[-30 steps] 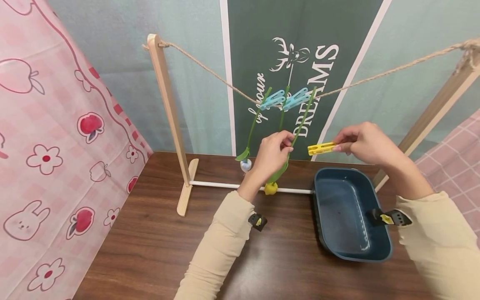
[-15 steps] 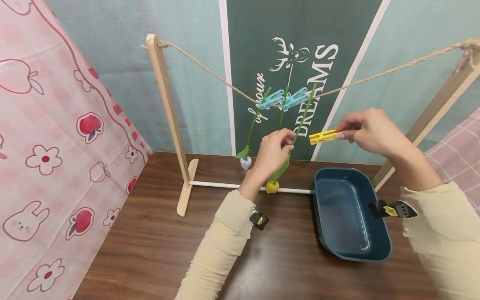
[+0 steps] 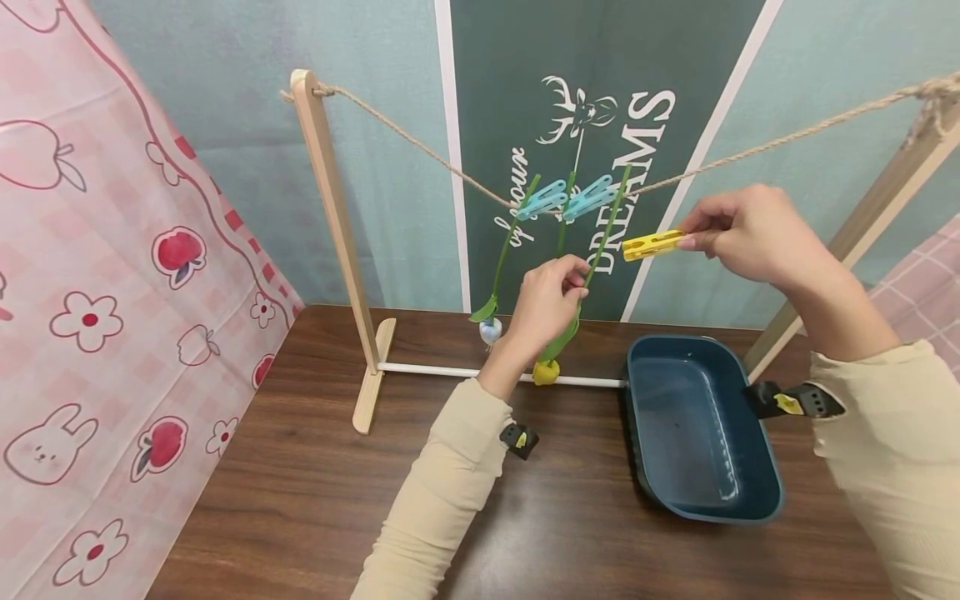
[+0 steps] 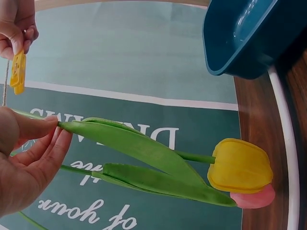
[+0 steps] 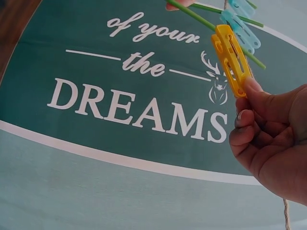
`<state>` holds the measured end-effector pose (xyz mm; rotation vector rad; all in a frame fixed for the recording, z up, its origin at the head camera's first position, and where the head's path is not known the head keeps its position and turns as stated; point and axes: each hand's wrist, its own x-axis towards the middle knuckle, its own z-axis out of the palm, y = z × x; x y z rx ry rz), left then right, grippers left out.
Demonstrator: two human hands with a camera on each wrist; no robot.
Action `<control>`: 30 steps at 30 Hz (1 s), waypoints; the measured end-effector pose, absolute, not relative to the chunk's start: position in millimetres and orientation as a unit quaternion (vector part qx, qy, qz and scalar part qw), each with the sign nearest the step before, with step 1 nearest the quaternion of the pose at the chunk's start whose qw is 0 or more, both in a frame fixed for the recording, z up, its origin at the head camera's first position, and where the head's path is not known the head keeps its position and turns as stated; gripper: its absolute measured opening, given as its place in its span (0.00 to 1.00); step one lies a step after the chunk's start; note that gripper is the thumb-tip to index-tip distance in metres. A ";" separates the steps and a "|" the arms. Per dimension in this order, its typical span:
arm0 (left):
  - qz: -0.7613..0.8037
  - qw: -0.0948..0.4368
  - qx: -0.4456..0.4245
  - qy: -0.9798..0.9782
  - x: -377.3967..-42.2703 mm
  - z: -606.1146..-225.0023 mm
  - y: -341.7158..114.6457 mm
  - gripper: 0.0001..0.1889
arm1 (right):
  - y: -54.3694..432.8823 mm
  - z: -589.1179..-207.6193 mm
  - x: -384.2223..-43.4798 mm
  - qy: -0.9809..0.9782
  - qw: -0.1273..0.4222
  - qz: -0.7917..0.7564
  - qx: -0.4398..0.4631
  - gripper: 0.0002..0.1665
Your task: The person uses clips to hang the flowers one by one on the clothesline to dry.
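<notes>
My left hand [image 3: 551, 304] pinches the green stem of a yellow artificial tulip [image 4: 240, 165], whose flower hangs downward and whose stem top reaches the rope. A yellow clothespin [image 3: 651, 244] is pinched by its rear end in my right hand [image 3: 750, 229], its front end pointing left toward the stem. Two light blue clothespins [image 3: 591, 198] sit on the rope [image 3: 787, 137], at the stems of two other hanging flowers. Of those, a pale blue-white flower [image 3: 491, 332] hangs at the left, and a pink flower [image 4: 254, 197] shows partly behind the yellow one.
The rope sags between two wooden posts [image 3: 333, 217], joined low down by a white rod [image 3: 427, 368]. A dark blue plastic basin [image 3: 690, 433] stands on the brown wooden table [image 3: 300, 500] at the right. Behind hangs a green printed cloth [image 3: 517, 50]; a pink patterned curtain [image 3: 135, 333] borders the left.
My right hand has risen with the yellow clothespin, from below mid-stem to nearer the rope. The left hand stays nearly still on the tulip stem.
</notes>
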<state>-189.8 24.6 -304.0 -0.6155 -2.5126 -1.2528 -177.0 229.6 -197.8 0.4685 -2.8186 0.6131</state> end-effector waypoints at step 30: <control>-0.445 0.130 -0.213 -0.860 -189.8 -302.2 24.5 0.09 | 213.5 -161.0 -188.8 -0.967 0.130 0.168 0.143 0.08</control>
